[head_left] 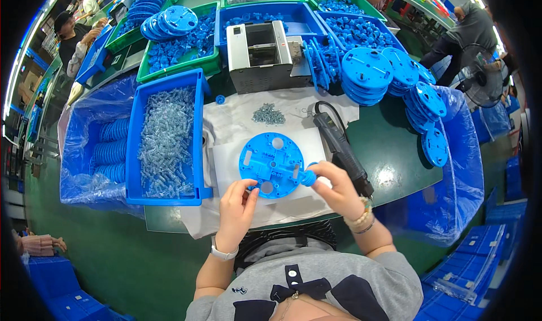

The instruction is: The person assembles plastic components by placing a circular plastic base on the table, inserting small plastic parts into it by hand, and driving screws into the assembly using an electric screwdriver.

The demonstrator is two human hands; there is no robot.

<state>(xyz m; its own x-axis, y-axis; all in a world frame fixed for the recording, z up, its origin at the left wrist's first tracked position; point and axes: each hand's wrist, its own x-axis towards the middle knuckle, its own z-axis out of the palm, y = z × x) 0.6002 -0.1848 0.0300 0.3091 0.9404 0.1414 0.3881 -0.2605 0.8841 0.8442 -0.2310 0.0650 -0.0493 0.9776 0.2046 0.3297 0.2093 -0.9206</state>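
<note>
The blue disc (257, 168) lies on a white sheet (222, 164) in front of the person, its studded side up. The right hand (337, 192) pinches a small blue piece (307, 178) at the disc's right edge. The left hand (234, 207) has thumb and finger at the lower-left rim; whether they grip anything, I cannot tell. Good handling calls for a flat, steady disc and a light pinch. Beyond lie screws (268, 115) and a power screwdriver (342, 149), best left clear of the right wrist.
</note>
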